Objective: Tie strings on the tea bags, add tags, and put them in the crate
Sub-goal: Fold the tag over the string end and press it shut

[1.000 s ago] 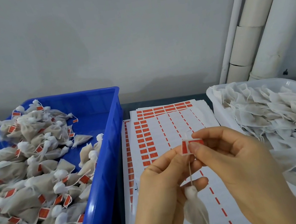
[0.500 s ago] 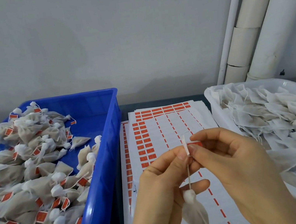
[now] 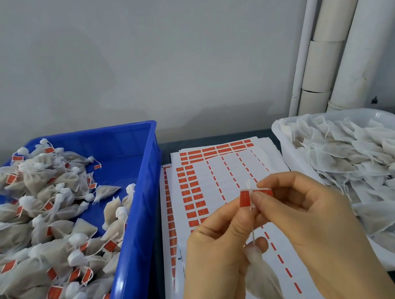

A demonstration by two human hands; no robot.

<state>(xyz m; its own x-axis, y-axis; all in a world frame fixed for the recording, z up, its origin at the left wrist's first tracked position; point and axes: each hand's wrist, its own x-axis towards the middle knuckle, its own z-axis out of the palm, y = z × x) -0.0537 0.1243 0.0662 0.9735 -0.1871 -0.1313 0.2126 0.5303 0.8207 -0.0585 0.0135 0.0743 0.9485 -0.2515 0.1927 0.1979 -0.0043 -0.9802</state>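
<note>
A tied tea bag (image 3: 262, 280) hangs by its string below my hands, over the sticker sheets. An orange tag (image 3: 246, 198) sits at the top of the string, spread open. My left hand (image 3: 215, 255) pinches the tag's left half, and a lower finger touches the bag's knot. My right hand (image 3: 314, 221) pinches the tag's right half. The blue crate (image 3: 131, 263) at the left holds many tagged tea bags (image 3: 35, 226).
Sheets of orange tag stickers (image 3: 220, 171) lie on the table between the crate and a white tub (image 3: 284, 146) at the right, which is full of untagged tea bags (image 3: 362, 164). White pipes (image 3: 342, 23) rise along the wall at the back right.
The tag was folded edge-on half a second ago; now it is spread open again with both orange halves showing. Both hands stay in place with the bag hanging.
</note>
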